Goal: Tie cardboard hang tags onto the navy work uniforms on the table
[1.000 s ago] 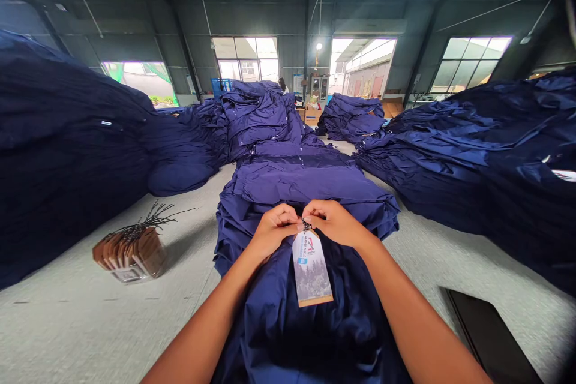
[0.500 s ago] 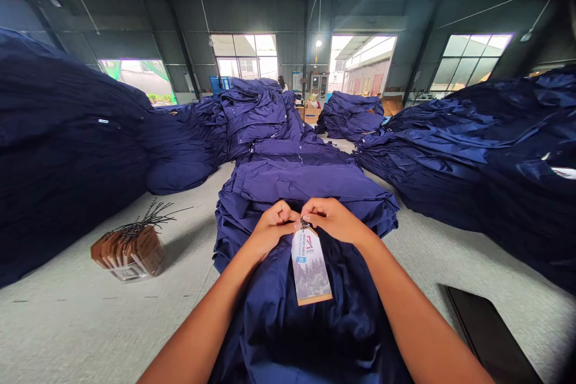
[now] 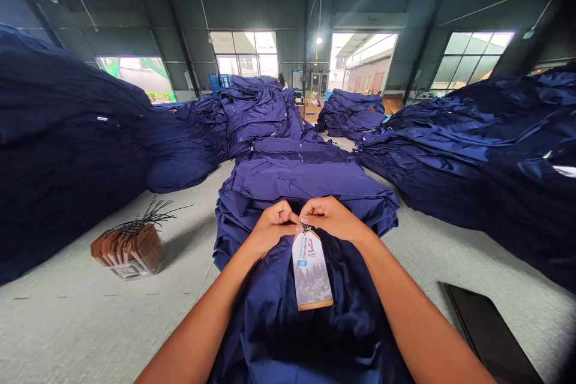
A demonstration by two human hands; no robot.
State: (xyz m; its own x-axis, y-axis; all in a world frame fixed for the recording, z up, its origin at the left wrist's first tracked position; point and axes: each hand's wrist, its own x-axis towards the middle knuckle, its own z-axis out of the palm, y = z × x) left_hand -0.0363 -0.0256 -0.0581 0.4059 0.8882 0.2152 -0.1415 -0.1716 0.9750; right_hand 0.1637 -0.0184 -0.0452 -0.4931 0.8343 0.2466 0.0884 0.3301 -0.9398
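Fingertips of my left hand and my right hand meet in a pinch at the dark string of a hang tag. Both hands are closed on that string; its ends are partly hidden by the fingers. The tag is white with a forest print and a brown lower edge, and it hangs face up against a navy garment. Just beyond my hands lies a stack of folded navy garments.
To the left on the pale surface stands a bundle of brown hang tags with black strings. A dark phone lies at the right. Large navy garment heaps rise on the left and right. A person is partly visible far back.
The hang tag has shifted very slightly downward and tilted a little. My hands keep their pinch on the string in nearly the same place.
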